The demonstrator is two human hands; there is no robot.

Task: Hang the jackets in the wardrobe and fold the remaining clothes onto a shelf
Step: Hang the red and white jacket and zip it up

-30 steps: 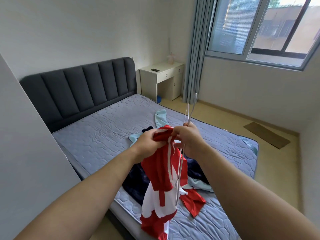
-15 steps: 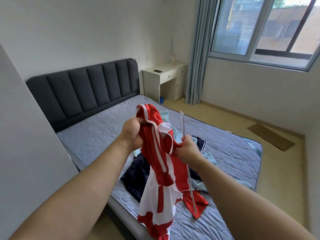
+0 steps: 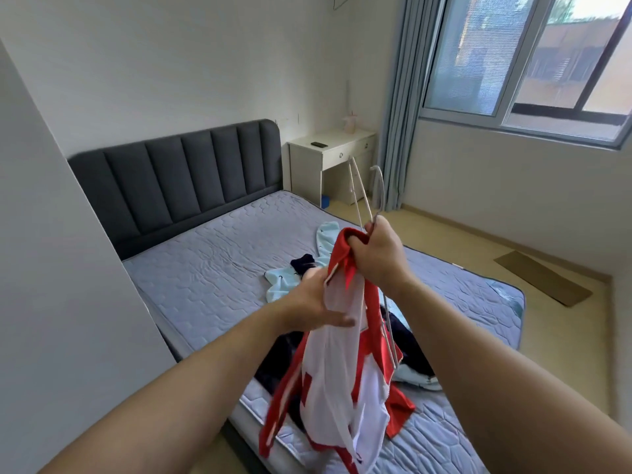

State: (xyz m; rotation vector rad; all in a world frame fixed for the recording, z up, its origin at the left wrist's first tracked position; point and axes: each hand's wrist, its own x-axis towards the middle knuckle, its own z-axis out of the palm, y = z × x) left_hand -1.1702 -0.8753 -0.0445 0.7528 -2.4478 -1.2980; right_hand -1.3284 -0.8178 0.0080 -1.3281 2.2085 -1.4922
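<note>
A red and white jacket [image 3: 338, 378] hangs in front of me over the bed's near edge. My right hand [image 3: 379, 258] grips its red collar together with a white wire hanger [image 3: 359, 196]. The hanger's hook and one arm stick up above my fist; its other arm runs down inside the jacket. My left hand [image 3: 307, 302] lies against the white lining just below the collar, thumb straight and fingertips hidden by the cloth. A light blue garment [image 3: 290, 282] and a dark navy garment [image 3: 413, 354] lie on the mattress behind.
The grey mattress [image 3: 219, 268] has a dark padded headboard [image 3: 178, 179]. A white nightstand [image 3: 328, 159] stands by the blue curtain [image 3: 400, 107] and the window [image 3: 526, 63]. Flat cardboard [image 3: 543, 282] lies on the floor at right. A pale panel [image 3: 51, 268] fills the left.
My right hand rose with the hanger and took the red collar. My left hand let go of the collar and dropped to the white lining, fingers straightened.
</note>
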